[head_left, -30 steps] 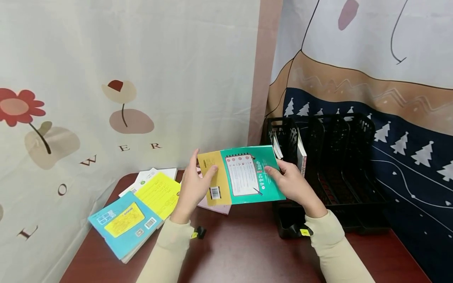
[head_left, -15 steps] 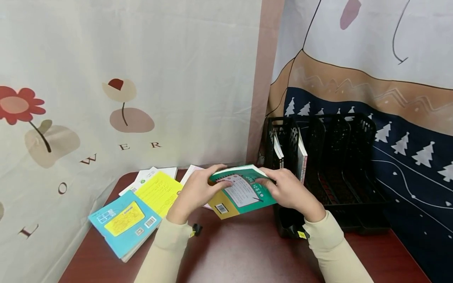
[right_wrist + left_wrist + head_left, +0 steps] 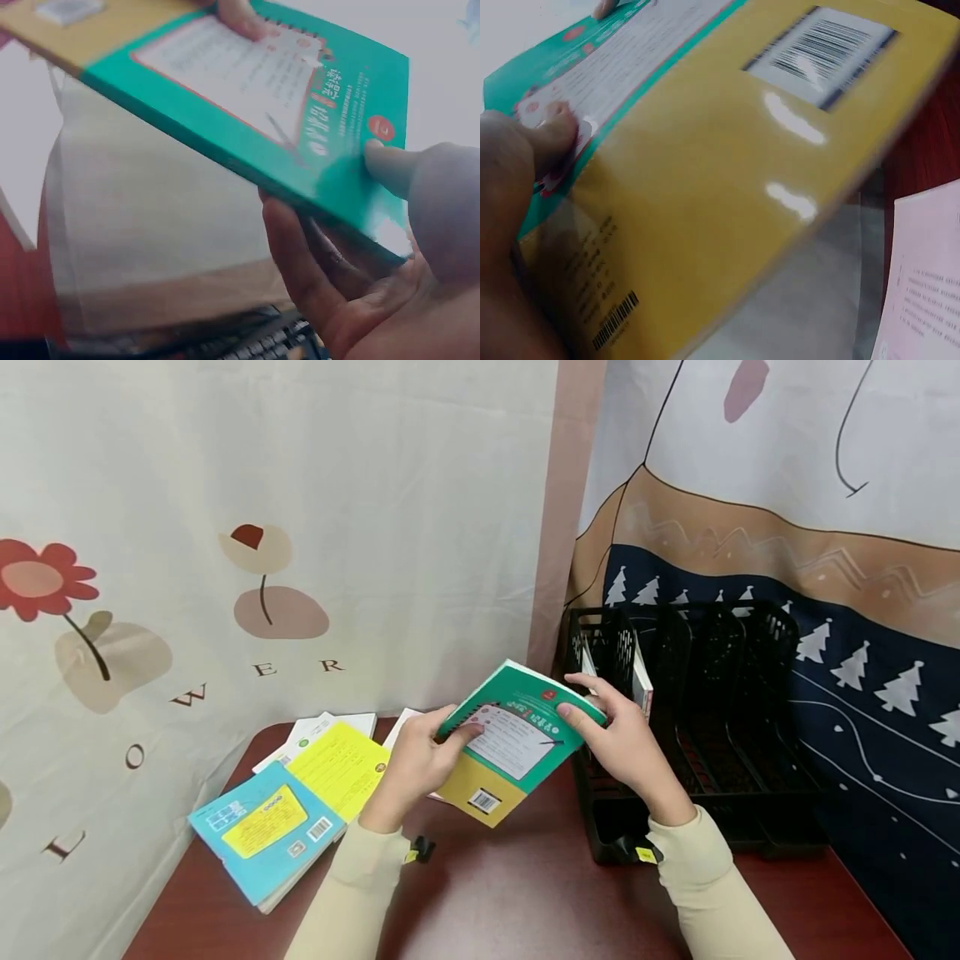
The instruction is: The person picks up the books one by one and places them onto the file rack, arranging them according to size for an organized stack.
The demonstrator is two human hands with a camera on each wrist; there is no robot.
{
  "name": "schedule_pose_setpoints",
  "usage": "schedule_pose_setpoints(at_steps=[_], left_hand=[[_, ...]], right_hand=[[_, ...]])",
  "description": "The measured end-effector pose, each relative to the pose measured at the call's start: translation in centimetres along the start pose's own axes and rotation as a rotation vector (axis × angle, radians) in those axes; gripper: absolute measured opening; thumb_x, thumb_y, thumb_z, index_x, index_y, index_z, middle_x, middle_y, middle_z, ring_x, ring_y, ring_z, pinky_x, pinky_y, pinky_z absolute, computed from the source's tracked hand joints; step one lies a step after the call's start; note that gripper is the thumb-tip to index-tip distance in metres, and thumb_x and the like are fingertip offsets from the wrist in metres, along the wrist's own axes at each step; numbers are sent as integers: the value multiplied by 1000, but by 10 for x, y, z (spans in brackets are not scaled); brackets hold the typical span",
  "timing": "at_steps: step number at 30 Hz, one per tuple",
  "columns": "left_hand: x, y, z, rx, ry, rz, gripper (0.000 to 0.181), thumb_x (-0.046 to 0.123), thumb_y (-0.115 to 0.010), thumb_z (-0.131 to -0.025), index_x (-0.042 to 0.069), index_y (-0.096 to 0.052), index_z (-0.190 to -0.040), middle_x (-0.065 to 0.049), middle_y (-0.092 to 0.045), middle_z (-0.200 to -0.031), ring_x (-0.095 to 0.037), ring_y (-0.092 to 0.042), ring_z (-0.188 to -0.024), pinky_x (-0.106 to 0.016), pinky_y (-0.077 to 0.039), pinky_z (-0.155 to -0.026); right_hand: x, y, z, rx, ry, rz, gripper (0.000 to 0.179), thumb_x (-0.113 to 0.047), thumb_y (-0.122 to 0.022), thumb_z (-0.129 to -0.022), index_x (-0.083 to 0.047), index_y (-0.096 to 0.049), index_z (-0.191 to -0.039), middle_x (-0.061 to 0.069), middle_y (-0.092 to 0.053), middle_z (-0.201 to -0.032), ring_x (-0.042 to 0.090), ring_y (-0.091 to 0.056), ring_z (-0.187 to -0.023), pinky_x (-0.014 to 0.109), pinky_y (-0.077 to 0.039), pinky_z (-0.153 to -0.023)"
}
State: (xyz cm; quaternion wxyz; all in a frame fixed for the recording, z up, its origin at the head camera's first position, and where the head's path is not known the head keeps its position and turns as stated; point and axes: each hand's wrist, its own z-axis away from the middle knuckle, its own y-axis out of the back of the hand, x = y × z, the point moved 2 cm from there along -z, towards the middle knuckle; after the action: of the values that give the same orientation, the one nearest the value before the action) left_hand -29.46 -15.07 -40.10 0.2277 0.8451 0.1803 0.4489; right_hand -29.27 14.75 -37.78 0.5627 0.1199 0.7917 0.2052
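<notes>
A green and yellow book point(image 3: 517, 752) is held tilted above the table between both hands, its back cover with a barcode facing up. My left hand point(image 3: 423, 760) grips its left edge, thumb on the printed notepad picture. At the upper right corner my right hand point(image 3: 622, 739) pinches the book, thumb on top and fingers underneath, as the right wrist view shows on the green cover point(image 3: 337, 172). In the left wrist view the yellow part of the book point(image 3: 705, 165) fills most of the picture, with the left thumb point(image 3: 555, 139) pressing on it.
A black file rack point(image 3: 705, 710) with slots stands at the right, a few thin books point(image 3: 642, 685) upright in its left slots. On the table's left lie a blue book point(image 3: 266, 835), a yellow one point(image 3: 337, 768) and white ones point(image 3: 352, 724). A pale pink book point(image 3: 922, 277) lies partly under the held book.
The green and yellow book was level, then tipped, and is now turned clockwise with its yellow end toward me. The right hand has shifted its hold to the upper right corner.
</notes>
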Motion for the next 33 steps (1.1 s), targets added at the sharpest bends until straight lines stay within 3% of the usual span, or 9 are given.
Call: schedule_pose_setpoints(at_steps=[2,5,9,14,20,24,27,30,33], left_hand=[[0,1,0,19,43,54,20,36,-77,-106,21,-81,-118,2,-85,-97,-9,-77,-77,-31,-62,-73],[0,2,0,41,98,114,27,41,-73,-107,22,-78,-126,-2,-85,-96,-13,-77,-75,-32,-62,-69],[0,0,0,61,122,163,34,43,-69,-110,22,-73,-135,-5,-84,-100,-17,-77,-76,-31,-63,-67],[3,-6,-2,76,118,188,33,39,-67,-111,18,-71,-136,-7,-83,-100,-17,-76,-79,-29,-60,-69],[5,-14,-4,37,163,180,37,43,-65,-112,14,-69,-134,-8,-83,-102,-17,-75,-82,-32,-59,-72],[2,-17,-4,-10,237,178,40,49,-61,-113,18,-65,-137,-6,-82,-107,-19,-75,-88,-36,-59,-79],[-1,-18,-5,-12,267,174,39,47,-56,-116,16,-64,-139,-10,-81,-115,-23,-76,-100,-42,-60,-89],[-6,-18,-5,-1,286,185,39,40,-51,-119,11,-66,-140,-15,-80,-122,-27,-77,-107,-46,-62,-95],[-10,-21,-5,-32,305,217,40,36,-47,-120,10,-67,-142,-17,-79,-123,-27,-78,-106,-45,-66,-94]], right_hand=[[1,0,-1,-24,-34,-125,56,-41,-68,-112,-26,-52,-163,14,-81,-120,18,-81,-88,34,-66,-81],[1,-4,-1,-82,-45,-263,51,-36,-65,-114,-15,-55,-159,21,-80,-122,22,-84,-87,37,-69,-81],[-3,-12,0,-143,-17,-306,45,-32,-59,-117,-3,-60,-151,26,-79,-124,24,-85,-88,40,-70,-83],[-5,-16,2,-151,-28,-329,48,-35,-55,-118,-6,-56,-156,27,-75,-131,25,-85,-95,41,-70,-82],[-4,-20,2,-186,-8,-271,48,-32,-58,-117,-10,-49,-159,24,-75,-134,28,-84,-100,41,-70,-73],[-5,-18,3,-134,47,-188,46,-29,-60,-116,-10,-52,-157,22,-77,-132,28,-84,-98,38,-69,-73],[-7,-13,5,-103,68,-136,46,-30,-60,-116,-10,-54,-157,21,-78,-132,27,-84,-99,36,-70,-78],[-8,-6,6,-75,66,-106,46,-31,-60,-116,-9,-55,-156,21,-78,-131,26,-84,-99,35,-69,-80],[-7,3,6,-50,53,-89,46,-31,-59,-117,-9,-54,-157,21,-78,-132,26,-84,-100,35,-69,-80]])
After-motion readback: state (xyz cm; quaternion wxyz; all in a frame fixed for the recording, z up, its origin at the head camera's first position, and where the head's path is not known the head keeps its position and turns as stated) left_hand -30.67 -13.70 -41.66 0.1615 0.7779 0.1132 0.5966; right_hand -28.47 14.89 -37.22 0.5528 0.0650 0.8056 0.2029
